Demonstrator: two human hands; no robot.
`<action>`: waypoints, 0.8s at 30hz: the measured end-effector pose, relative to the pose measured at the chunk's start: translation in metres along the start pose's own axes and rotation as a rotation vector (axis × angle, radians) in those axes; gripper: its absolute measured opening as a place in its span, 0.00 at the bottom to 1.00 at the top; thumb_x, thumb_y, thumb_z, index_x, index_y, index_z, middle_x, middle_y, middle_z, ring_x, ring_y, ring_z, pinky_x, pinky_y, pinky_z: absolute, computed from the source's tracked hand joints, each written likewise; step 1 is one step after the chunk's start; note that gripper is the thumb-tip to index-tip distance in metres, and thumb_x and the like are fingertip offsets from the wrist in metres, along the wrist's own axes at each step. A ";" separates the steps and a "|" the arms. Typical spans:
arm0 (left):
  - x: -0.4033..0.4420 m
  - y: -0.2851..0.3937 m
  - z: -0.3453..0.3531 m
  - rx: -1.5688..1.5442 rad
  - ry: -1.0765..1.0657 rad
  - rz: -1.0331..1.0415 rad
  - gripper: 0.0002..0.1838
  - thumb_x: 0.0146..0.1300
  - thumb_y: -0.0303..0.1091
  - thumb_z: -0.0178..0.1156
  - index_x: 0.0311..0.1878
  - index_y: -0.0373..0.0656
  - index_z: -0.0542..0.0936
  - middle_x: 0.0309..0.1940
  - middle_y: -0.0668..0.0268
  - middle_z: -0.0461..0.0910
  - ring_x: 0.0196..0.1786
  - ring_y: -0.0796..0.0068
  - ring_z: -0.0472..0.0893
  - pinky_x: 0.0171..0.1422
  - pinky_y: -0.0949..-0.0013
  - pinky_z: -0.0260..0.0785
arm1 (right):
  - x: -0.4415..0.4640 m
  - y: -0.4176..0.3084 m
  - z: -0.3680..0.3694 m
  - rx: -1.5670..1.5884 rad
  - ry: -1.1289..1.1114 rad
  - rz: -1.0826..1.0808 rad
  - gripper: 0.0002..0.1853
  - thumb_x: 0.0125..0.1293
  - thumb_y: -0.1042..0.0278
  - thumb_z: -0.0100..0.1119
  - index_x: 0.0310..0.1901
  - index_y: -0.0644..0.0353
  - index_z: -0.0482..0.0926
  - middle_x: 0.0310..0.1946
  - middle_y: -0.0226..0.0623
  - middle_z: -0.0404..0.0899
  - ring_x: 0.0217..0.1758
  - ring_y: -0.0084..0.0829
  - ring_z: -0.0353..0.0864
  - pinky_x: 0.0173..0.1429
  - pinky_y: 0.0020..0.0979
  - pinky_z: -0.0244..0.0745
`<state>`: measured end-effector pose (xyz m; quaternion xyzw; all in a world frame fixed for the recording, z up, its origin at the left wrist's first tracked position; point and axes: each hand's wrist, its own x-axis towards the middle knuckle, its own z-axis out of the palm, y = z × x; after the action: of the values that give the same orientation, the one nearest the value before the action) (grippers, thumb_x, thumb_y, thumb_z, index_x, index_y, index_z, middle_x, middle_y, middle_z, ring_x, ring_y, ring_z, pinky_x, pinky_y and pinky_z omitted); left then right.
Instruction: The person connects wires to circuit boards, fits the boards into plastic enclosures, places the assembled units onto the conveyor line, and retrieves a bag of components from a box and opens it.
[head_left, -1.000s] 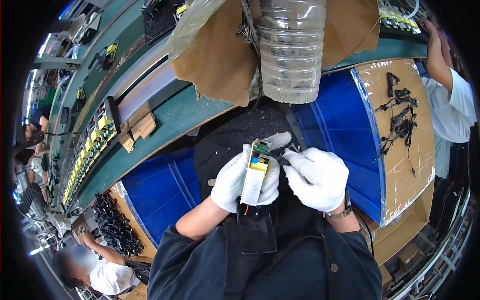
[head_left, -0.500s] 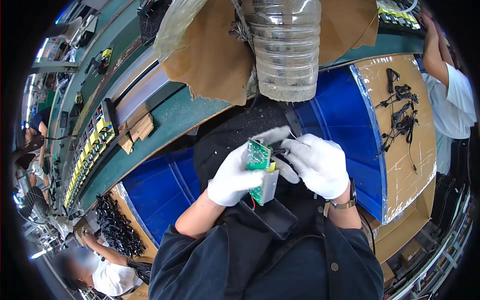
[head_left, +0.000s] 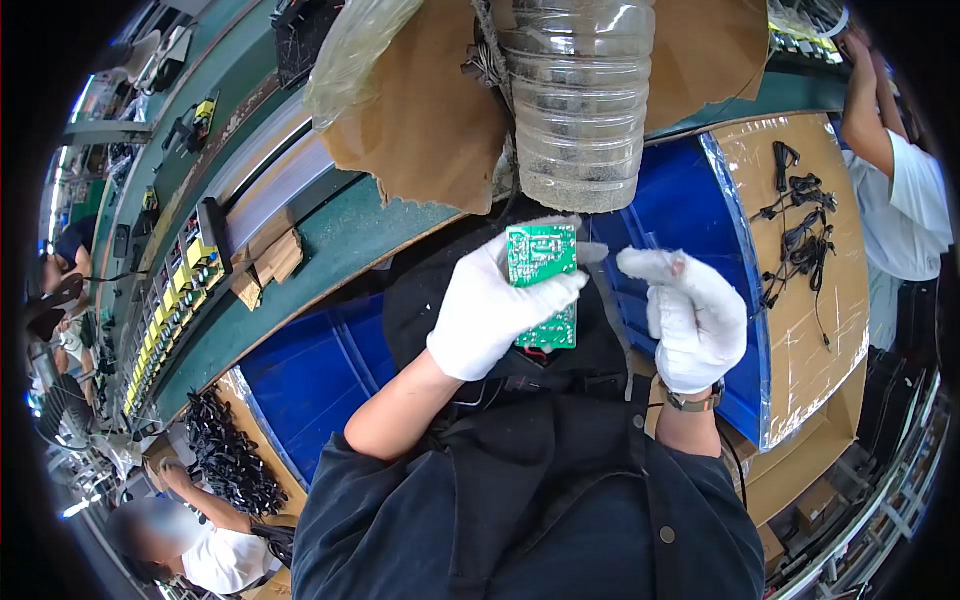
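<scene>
Fingers (head_left: 560,292) of the left hand (head_left: 485,315) are clamped on the board (head_left: 542,250), a flat green rectangle with silvery dots, held over the lap; they cover its middle. Right hand (head_left: 700,320) is well apart from it, thumb and fingers spread (white fabric gloves on both, btw). Past those, a ribbed, dusty clear bottle (head_left: 580,110) blocks some torn cardboard (head_left: 425,130). Black cables (head_left: 800,235) lie tangled off right.
</scene>
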<state>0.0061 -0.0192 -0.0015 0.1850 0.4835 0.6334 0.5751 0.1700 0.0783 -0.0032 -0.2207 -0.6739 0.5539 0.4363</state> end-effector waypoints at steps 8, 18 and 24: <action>0.007 0.006 0.004 0.202 0.127 0.010 0.16 0.60 0.29 0.67 0.50 0.35 0.77 0.42 0.67 0.83 0.40 0.85 0.78 0.47 0.76 0.73 | 0.026 -0.011 0.017 -0.586 0.087 -0.193 0.10 0.45 0.82 0.67 0.31 0.60 0.85 0.17 0.30 0.74 0.16 0.24 0.70 0.22 0.21 0.64; 0.007 0.007 0.004 0.165 0.122 0.033 0.15 0.60 0.29 0.67 0.48 0.35 0.77 0.39 0.69 0.83 0.39 0.86 0.78 0.46 0.77 0.72 | 0.033 -0.011 0.021 -0.655 0.055 -0.244 0.10 0.45 0.83 0.67 0.31 0.60 0.85 0.16 0.29 0.72 0.16 0.21 0.68 0.21 0.23 0.61; 0.009 0.008 0.005 0.227 0.148 0.069 0.16 0.59 0.28 0.67 0.49 0.34 0.77 0.39 0.68 0.83 0.39 0.86 0.78 0.45 0.77 0.72 | 0.036 -0.009 0.025 -0.700 0.038 -0.229 0.09 0.46 0.79 0.67 0.32 0.56 0.86 0.17 0.30 0.73 0.17 0.25 0.72 0.21 0.24 0.65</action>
<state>0.0034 -0.0084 0.0043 0.2180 0.5867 0.6059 0.4910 0.1320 0.0901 0.0176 -0.2900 -0.8346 0.2334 0.4060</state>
